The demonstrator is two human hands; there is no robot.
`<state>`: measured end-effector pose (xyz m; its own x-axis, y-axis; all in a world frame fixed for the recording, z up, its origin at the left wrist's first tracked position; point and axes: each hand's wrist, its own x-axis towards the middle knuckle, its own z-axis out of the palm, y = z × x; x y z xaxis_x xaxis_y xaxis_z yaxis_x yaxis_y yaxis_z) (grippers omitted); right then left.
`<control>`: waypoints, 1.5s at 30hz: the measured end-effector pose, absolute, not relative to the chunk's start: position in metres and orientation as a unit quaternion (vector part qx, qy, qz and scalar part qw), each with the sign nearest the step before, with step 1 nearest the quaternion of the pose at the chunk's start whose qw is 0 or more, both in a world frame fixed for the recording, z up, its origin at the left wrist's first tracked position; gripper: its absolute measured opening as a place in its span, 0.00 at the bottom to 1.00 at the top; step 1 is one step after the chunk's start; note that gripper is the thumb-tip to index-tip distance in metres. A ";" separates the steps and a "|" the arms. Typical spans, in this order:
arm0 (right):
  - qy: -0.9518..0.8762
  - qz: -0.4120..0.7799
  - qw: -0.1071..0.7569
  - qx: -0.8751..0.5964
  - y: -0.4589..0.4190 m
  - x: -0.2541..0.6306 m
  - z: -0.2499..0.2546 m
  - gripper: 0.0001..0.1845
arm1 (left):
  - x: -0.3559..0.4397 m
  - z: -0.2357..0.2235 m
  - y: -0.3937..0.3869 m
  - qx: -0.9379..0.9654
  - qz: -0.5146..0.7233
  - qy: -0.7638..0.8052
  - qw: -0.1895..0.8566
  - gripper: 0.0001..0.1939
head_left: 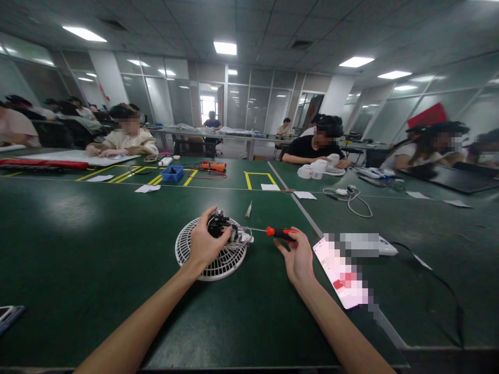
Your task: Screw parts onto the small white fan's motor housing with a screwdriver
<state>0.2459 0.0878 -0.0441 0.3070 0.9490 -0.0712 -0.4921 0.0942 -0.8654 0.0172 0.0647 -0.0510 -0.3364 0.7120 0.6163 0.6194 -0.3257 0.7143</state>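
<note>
A round white fan grille (pixel 218 271) lies on the green table before me. On it sits a black fan motor (pixel 217 224) with white parts and wires at its right side. My left hand (pixel 206 239) is wrapped round the motor, thumb on the near side. My right hand (pixel 298 254) holds a screwdriver (pixel 281 234) with a red and black handle by its end. The shaft points left, its tip at the motor's right side; whether it sits in a screw is too small to tell. A small pale tool with a thin tip (pixel 249 209) lies just behind the grille.
A lit phone (pixel 339 275) lies right of my right hand, near a white device (pixel 385 246) with a dark cable. Farther back are a blue bin (pixel 172 174), an orange multimeter (pixel 213 165) and a coiled white cable (pixel 362 205). Several people sit at surrounding tables.
</note>
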 end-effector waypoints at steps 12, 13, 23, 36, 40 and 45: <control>-0.281 0.516 0.668 -0.457 0.086 0.248 -0.037 0.30 | 0.020 -0.049 0.064 0.578 0.573 0.580 0.040 0.31; -0.277 0.518 0.675 -0.446 0.087 0.249 -0.038 0.27 | 0.020 -0.050 0.064 0.577 0.573 0.581 0.039 0.31; -0.274 0.506 0.689 -0.440 0.088 0.247 -0.036 0.35 | 0.021 -0.049 0.063 0.573 0.574 0.583 0.060 0.31; -0.265 0.513 0.684 -0.446 0.087 0.247 -0.036 0.36 | 0.019 -0.054 0.065 0.571 0.572 0.586 0.061 0.31; -0.267 0.529 0.675 -0.441 0.085 0.247 -0.038 0.30 | 0.018 -0.053 0.064 0.568 0.571 0.590 0.061 0.31; -0.254 0.524 0.716 -0.386 0.084 0.247 -0.042 0.26 | 0.019 -0.053 0.063 0.558 0.562 0.607 0.068 0.32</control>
<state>0.2468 0.0842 -0.0416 0.3225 0.9457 -0.0398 -0.5534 0.1542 -0.8185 0.0193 0.0629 -0.0528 -0.3676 0.7534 0.5451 0.6015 -0.2544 0.7573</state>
